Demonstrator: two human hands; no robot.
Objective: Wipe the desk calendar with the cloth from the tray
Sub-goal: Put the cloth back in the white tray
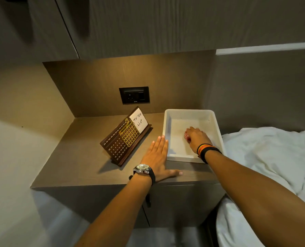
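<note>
A dark wooden desk calendar (124, 138) leans back on the bedside table, with a gold grid frame and a white "To Do List" card at its upper right. To its right stands a white plastic tray (173, 157). My right hand (197, 138) is inside the tray, fingers curled over a small red and white cloth (186, 136) that is mostly hidden under the hand. My left hand (158, 157) lies flat on the tabletop with fingers spread, its fingertips touching the tray's left wall, just right of the calendar.
The brown table (73, 157) sits in a wall niche with a black socket panel (134, 95) behind the calendar. Cabinet doors hang overhead. A bed with rumpled white sheets (272, 157) borders the table on the right. The table's front edge drops to cupboard doors below.
</note>
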